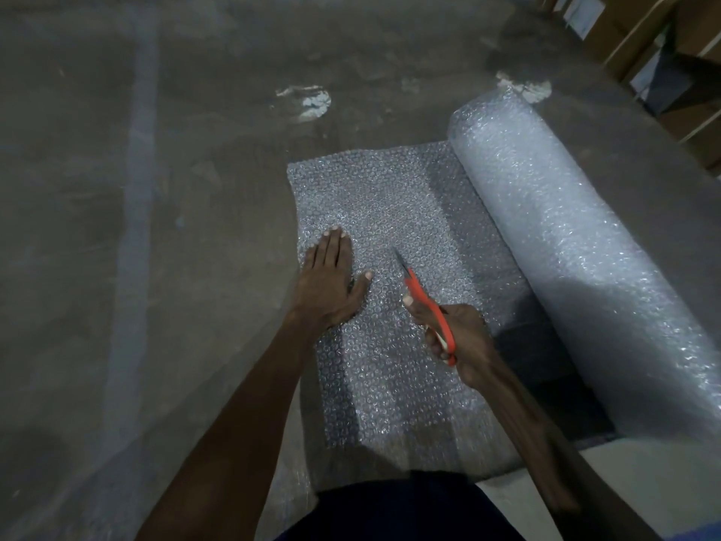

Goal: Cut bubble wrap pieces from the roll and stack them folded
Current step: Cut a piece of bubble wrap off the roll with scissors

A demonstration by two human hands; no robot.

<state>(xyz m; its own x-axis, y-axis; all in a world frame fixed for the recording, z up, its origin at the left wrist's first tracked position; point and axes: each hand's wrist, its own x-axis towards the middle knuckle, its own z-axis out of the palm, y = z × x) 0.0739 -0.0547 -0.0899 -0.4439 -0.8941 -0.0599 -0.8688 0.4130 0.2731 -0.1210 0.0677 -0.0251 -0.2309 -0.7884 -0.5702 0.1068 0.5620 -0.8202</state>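
Bare concrete floor [156,189], grey and scuffed, with a pale painted stripe [134,212] running top to bottom on the left side and a whitish smear [308,101] further back.

Bubble wrap roll [577,267] is lying on the floor at right, diagonal across the view. Its unrolled sheet [390,212] is spreading flat leftward from the roll and reaching back toward the person's dark-clothed lap [398,509].

Left hand [327,283]: arm is extending forward, palm is lying flat on the sheet near its left edge, fingers straight and together, thumb angled out toward the right. Nothing grasped; the hand is pressing the sheet down.

Right hand [456,341]: arm is coming in from lower right, somewhat motion-blurred. Fingers are curling around the orange handles of the scissors [425,302], thumb lying along the upper handle. Blades are pointing away and slightly left over the middle of the sheet, tip just right of the left thumb; whether the blades are parted cannot be told.

Cardboard boxes [686,64] are standing at the upper right corner, well apart from the roll.
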